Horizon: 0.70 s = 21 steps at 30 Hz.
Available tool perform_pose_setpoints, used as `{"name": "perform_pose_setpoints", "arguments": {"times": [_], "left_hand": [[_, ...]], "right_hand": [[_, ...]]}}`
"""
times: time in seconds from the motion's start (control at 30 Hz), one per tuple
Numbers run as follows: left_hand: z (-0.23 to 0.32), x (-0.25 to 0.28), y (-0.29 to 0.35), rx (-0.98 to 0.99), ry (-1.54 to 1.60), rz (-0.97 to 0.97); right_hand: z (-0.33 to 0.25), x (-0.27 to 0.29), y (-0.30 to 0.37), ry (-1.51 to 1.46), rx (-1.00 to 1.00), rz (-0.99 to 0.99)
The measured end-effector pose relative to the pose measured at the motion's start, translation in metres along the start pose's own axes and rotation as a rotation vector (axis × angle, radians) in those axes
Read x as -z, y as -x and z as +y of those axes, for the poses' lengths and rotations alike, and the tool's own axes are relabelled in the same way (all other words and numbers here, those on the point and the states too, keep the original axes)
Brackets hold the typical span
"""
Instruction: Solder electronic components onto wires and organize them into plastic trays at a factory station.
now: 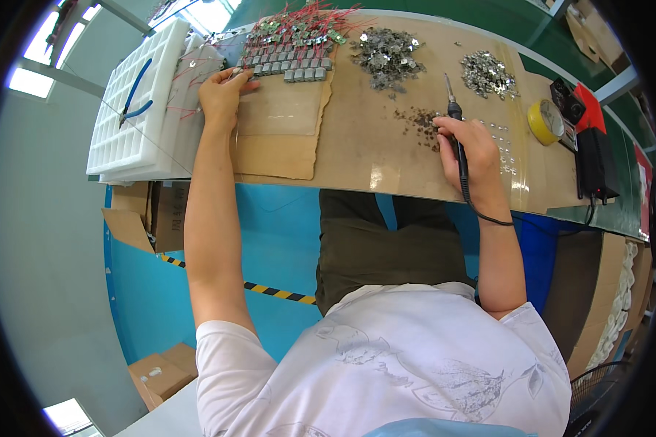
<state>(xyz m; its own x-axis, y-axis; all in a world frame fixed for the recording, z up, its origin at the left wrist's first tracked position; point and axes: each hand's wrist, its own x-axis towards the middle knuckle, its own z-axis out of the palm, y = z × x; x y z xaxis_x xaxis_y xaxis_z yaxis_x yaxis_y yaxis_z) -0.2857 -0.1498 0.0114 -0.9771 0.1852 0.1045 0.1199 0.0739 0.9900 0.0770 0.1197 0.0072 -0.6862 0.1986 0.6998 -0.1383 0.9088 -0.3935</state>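
My left hand (222, 96) is at the left end of rows of small grey metal blocks (306, 75), thumb and fingers pinched together; what lies between the fingertips is too small to make out. Behind these blocks, many more parts with thin red wires (299, 25) are heaped. A soldering iron (455, 111) with a black handle is gripped in my right hand (479, 151), its metal tip pointing away from me. Beside the right fingertips lies a scatter of tiny dark pieces (418, 130). The blocks stand at the far edge of a brown cardboard sheet (277, 162).
A heap of flat metal tabs (388, 58) and a smaller silvery heap (488, 74) lie farther back. Blue-handled pliers (135, 95) rest on white foam trays (113, 149) at left. Yellow tape (545, 121) and a black power box (596, 164) stand at right; the iron's cord (492, 220) hangs below my wrist.
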Motion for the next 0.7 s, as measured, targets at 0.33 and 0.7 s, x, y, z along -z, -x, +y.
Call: {"name": "perform_pose_setpoints", "arguments": {"times": [0.33, 0.7], "left_hand": [[0.055, -0.009, 0.071, -0.225, 0.011, -0.373], [0.047, -0.093, 0.177, -0.492, -0.479, -0.922]], "right_hand": [[0.009, -0.003, 0.002, -0.056, -0.072, 0.118], [0.009, 0.003, 0.006, -0.114, -0.087, 0.007]]}}
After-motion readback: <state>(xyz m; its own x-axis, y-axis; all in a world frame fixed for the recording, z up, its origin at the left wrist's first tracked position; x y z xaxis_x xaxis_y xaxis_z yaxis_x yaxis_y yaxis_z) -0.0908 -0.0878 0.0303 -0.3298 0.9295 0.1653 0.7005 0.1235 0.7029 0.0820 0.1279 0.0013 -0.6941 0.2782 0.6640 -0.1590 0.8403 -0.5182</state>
